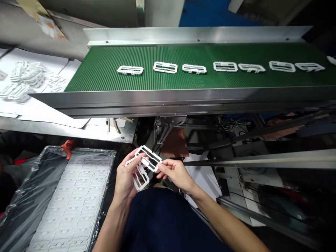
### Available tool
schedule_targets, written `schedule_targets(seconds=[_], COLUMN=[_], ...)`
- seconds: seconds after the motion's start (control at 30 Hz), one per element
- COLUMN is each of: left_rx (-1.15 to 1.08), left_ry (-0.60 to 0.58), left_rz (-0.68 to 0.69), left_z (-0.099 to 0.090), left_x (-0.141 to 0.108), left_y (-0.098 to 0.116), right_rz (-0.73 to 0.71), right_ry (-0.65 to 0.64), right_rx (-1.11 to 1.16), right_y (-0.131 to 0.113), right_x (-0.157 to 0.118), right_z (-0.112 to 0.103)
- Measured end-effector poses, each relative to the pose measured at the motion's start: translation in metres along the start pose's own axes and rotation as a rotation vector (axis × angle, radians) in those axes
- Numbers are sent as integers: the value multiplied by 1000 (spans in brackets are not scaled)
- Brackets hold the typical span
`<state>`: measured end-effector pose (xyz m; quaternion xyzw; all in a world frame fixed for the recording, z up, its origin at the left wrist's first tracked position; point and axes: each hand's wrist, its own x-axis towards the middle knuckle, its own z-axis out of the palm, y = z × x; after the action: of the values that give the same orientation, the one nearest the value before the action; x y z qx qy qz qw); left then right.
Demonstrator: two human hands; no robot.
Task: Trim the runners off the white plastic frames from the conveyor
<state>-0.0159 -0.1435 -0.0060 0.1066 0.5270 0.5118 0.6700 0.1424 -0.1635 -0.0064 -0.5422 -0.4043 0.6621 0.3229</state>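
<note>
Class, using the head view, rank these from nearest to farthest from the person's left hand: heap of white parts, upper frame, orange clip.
1. Upper frame: touching the left hand.
2. Orange clip: to that hand's left, at the tray's rim.
3. Heap: upper left of the picture.

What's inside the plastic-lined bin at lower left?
In the bin, pale flat pieces lie in rows. Anything beneath that top layer is covered, so it cannot be seen.

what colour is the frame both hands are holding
The frame is white, showing best in the head view.
</note>
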Motion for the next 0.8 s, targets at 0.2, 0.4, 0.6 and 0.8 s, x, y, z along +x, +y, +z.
schedule_targets(seconds=[0.2, 0.4, 0.6, 0.8], left_rx=[5, 346, 107, 307], left_ry=[-70, -594, -396, -40], left_rz=[-34, -142, -213, 69], left_z=[-29, -62, -92, -116], left_x=[-6, -2, 0, -2], left_y=[5, 29, 23, 16], right_rz=[-125, -514, -471, -206], right_ry=[-163, -797, -794, -180], right_rx=[-347, -1144, -1116, -1269], right_y=[-28, -80, -80, -54], right_x=[7, 39, 106, 228], right_z=[-17, 7, 77, 134])
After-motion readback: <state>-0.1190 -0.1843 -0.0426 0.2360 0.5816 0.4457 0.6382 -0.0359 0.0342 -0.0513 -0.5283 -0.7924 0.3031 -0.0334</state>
